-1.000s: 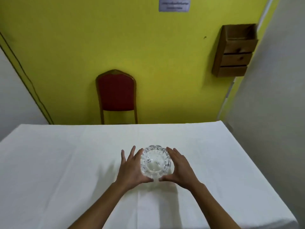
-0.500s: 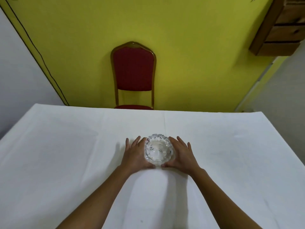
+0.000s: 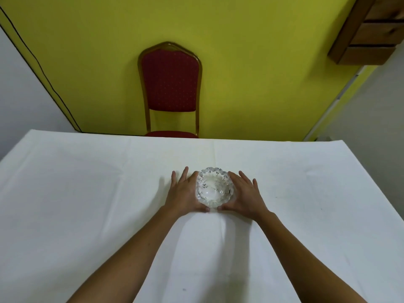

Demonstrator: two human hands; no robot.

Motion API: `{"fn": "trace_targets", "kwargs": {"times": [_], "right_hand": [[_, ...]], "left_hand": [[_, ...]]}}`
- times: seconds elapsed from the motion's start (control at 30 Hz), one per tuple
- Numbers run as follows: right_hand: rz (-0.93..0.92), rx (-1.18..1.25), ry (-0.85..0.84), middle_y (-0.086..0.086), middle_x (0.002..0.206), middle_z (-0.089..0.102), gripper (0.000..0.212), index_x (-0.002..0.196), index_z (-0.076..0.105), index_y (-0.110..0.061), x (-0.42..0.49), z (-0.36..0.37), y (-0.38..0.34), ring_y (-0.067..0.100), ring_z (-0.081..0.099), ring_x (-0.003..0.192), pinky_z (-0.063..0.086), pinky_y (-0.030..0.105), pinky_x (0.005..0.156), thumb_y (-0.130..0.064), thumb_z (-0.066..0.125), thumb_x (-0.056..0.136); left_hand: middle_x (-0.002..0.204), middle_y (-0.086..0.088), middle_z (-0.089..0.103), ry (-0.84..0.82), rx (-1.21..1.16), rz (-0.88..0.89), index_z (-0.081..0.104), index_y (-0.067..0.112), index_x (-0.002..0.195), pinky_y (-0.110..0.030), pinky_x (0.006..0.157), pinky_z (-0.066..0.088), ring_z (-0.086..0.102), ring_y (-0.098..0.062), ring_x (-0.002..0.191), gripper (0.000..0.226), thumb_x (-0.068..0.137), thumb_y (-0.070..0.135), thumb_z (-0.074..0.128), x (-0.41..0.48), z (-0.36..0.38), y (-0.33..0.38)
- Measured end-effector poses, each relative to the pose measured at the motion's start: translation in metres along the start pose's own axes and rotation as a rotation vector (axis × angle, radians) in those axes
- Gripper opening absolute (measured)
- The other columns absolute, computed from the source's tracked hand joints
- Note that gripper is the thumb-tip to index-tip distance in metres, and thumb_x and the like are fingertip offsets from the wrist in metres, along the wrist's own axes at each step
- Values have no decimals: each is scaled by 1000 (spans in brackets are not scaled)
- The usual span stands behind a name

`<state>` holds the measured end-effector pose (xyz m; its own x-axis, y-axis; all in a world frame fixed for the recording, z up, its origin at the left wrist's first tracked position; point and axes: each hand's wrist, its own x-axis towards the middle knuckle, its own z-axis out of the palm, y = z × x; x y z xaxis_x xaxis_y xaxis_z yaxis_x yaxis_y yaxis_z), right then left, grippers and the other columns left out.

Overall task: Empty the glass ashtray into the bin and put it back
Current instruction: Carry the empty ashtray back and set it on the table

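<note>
A round cut-glass ashtray [image 3: 213, 187] with a scalloped rim rests on the white tablecloth [image 3: 87, 193] near the table's middle. A few dark specks lie inside it. My left hand [image 3: 183, 194] cups its left side and my right hand [image 3: 244, 194] cups its right side. Both thumbs touch its near edge and the fingers lie along its walls. No bin is in view.
A red upholstered chair [image 3: 170, 84] with a gold frame stands behind the table's far edge against the yellow wall. A wooden drawer unit [image 3: 369, 33] hangs on the wall at the upper right. The table's right edge runs diagonally at the right.
The view has tilted down and shifted, so the chair looks nearer and more central. My hands stay cupped around the ashtray, which now sits slightly farther out on the cloth.
</note>
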<state>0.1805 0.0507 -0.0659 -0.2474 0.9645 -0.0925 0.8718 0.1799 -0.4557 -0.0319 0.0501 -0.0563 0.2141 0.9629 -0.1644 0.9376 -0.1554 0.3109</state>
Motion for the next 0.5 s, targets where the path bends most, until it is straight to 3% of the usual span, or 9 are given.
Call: {"fn": "trace_targets", "kwargs": {"times": [0.2, 0.37, 0.5], "right_hand": [[26, -55, -69, -4, 158, 25, 126, 149, 19, -23, 1, 5, 7, 24, 10, 148, 13, 57, 115, -87, 54, 47], [67, -100, -206, -1, 162, 10, 122, 151, 6, -16, 2, -4, 1, 24, 3, 149, 11, 58, 116, -75, 66, 62], [75, -110, -226, 0, 163, 3, 99, 152, 2, -14, -1, -34, -16, 22, -4, 149, 2, 56, 117, -68, 49, 83]], "left_hand": [[161, -9, 16, -68, 96, 14, 13, 8, 151, -49, 118, -12, -9, -24, 150, 123, 62, 70, 72, 1, 0, 5], [163, -11, 5, -179, 169, 1, 1, 5, 153, -53, 117, -10, -8, -27, 150, 130, 64, 75, 65, 3, -4, 8], [163, -13, -4, -230, 192, -10, -8, 5, 152, -54, 118, -6, -9, -27, 150, 118, 77, 76, 48, -1, -27, 21]]}}
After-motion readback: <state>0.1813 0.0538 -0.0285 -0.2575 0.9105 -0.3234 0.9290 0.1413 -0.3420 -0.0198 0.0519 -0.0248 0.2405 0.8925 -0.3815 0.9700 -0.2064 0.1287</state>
